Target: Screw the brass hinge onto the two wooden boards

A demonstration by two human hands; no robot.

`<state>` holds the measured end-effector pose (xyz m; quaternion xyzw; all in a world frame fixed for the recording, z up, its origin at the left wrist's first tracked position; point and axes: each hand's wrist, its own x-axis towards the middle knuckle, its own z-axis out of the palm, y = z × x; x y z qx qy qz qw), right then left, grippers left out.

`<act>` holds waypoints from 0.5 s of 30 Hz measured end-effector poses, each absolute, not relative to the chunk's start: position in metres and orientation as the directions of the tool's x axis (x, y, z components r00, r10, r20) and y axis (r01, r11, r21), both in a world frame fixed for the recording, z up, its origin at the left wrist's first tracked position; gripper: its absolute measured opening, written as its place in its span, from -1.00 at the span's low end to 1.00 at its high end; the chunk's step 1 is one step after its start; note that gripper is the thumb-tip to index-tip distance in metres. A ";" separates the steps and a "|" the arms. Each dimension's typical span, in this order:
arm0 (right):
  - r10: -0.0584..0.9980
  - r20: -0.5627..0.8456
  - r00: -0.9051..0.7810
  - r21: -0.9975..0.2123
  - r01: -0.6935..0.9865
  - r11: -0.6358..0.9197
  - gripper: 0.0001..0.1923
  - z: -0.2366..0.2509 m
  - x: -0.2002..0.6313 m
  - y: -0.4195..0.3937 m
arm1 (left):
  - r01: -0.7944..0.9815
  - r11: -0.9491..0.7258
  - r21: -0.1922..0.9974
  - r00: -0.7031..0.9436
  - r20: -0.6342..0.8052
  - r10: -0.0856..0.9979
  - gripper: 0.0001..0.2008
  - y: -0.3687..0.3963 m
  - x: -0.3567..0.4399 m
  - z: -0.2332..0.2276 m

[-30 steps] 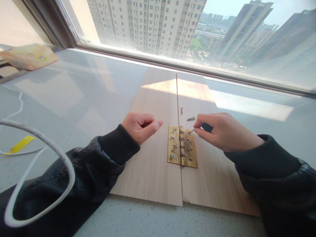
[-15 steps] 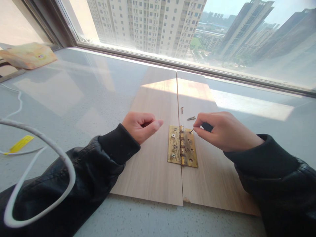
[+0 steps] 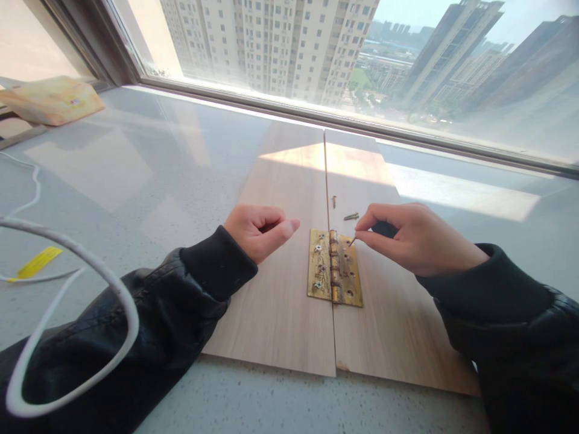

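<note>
Right hand (image 3: 414,238) pinches small screw (image 3: 351,242), tip angled at upper hole of brass hinge (image 3: 335,267) spanning seam of two boards (image 3: 280,301). Left hand (image 3: 260,231) loosely fisted, apparently empty, resting beside hinge. Two spare screws (image 3: 350,216) lie toward boards' far edge.

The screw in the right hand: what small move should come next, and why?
Probably lower the screw tip-first into the nearest open hole of the brass hinge. The right hand pinches it just above the right leaf, whose holes look empty, while the left leaf's holes already show screw heads. The left hand rests closed on the left board.
</note>
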<state>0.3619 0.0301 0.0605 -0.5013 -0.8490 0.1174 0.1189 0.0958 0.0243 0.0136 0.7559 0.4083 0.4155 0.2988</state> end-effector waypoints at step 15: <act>0.859 0.115 -0.499 -0.251 0.822 0.511 -0.84 0.057 0.357 0.028 | 0.372 -0.499 0.783 0.336 0.388 0.858 -0.60 0.026 0.095 0.014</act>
